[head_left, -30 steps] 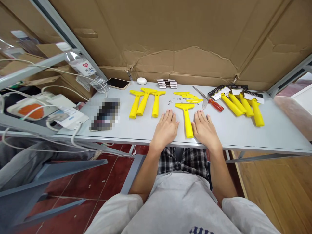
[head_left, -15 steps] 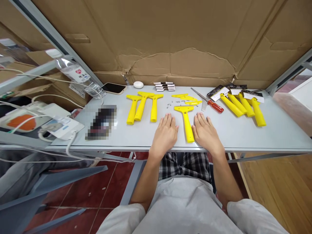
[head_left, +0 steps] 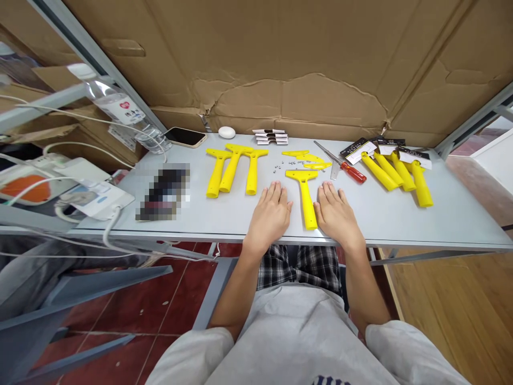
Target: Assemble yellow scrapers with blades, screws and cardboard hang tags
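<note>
My left hand lies flat, palm down, near the table's front edge, holding nothing. Palm down too, my right hand rests with its fingers stretched out. Between them lies a yellow scraper handle, its wide head pointing away from me; its lower end is very near my right thumb. Beyond it are loose yellow head plates and several small screws. A screwdriver with a red handle lies past my right fingertips, beside a thin metal blade. Three more yellow handles lie to the left.
Several yellow scrapers with black-and-white cards lie on the right of the table. Small black-and-white packs, a white oval object and a phone line the back. A bottle, cables and a power strip crowd the left.
The view has tilted slightly, so the whole table sits a little higher in the picture. Both hands and the objects keep their places on it.
</note>
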Available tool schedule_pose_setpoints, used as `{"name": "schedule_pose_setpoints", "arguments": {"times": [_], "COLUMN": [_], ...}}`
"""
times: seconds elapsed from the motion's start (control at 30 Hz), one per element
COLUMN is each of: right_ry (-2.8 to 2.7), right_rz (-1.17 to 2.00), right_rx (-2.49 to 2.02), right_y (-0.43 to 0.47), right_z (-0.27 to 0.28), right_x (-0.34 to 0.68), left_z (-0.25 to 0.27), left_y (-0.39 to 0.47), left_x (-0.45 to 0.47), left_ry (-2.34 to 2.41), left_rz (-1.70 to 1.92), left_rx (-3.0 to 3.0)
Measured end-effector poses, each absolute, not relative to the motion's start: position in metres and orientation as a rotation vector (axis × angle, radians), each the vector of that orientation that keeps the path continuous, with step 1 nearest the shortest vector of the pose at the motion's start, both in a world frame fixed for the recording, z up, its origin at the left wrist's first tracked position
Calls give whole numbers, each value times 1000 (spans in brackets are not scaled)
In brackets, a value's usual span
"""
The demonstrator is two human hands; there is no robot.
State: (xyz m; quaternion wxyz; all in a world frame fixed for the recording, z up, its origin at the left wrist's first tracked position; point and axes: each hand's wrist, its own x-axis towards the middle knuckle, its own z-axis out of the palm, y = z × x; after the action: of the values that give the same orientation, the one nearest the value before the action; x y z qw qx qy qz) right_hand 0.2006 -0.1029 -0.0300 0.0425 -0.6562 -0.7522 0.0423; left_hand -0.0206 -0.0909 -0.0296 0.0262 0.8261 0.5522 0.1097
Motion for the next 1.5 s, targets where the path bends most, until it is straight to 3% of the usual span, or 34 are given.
{"name": "schedule_pose_setpoints", "arguments": {"times": [0.47, 1.17, 1.33, 1.5], "right_ry": [-2310, -2293, -2355, -2408], "right_rz": [162, 195, 199, -10], "right_rx": [-2013, -2031, -2053, -2001], "right_y": [-99, -100, -103, -81], "right_z": [-37, -25, 3, 60], "right_x": [204, 198, 200, 205], "left_z": [-21, -22, 8, 69], "left_y": [-93, -93, -89, -51], "left_x": [-18, -19, -30, -38], "left_ry": [1745, 1758, 1775, 1792], "left_rz": [204, 317, 455, 534], "left_rx": [2543, 2506, 2516, 2624]}}
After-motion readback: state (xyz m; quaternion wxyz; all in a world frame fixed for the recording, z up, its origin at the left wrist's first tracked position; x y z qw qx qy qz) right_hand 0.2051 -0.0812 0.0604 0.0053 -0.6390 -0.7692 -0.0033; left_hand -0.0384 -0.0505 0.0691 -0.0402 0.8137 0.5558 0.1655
